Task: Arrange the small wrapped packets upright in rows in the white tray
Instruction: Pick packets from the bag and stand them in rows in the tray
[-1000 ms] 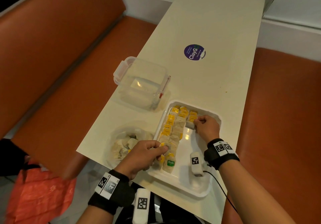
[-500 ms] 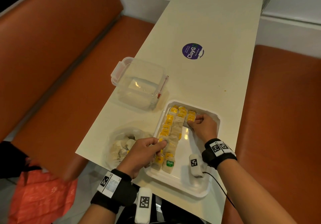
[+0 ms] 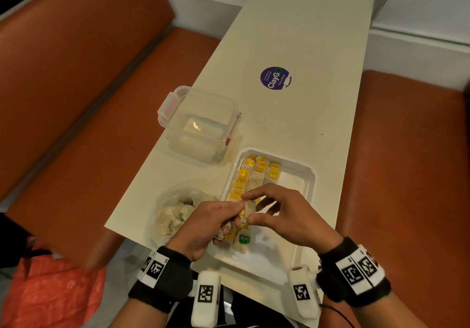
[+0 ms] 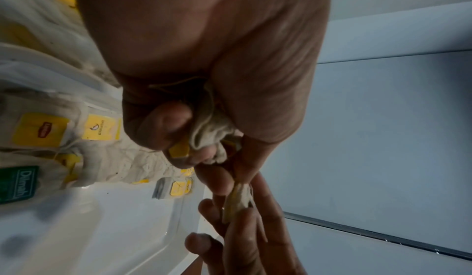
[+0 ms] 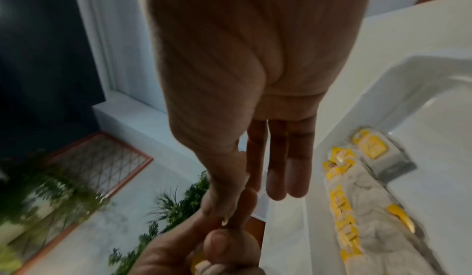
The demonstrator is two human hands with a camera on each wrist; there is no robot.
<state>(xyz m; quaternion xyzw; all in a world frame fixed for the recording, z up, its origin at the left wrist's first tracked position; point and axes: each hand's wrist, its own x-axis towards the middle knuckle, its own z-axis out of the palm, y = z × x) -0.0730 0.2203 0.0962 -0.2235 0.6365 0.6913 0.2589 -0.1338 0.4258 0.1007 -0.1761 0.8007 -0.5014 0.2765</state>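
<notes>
The white tray lies near the table's front edge, with small wrapped packets with yellow tags in rows along its left side. Both hands meet above the tray's middle. My left hand grips a bunch of crumpled packets in its curled fingers. My right hand pinches one packet between thumb and forefinger, right at the left fingertips. That packet appears edge-on in the left wrist view. The right wrist view takes in the tray and its rows of packets.
A clear lidded plastic box stands beyond the tray on the left. A clear bag of loose packets lies left of the tray at the table edge. Orange benches flank the narrow table. A purple sticker marks its middle.
My right hand left the far end of the rows and came back to the left hand. The left hand lifted off the left row. The right now pinches a packet there.
</notes>
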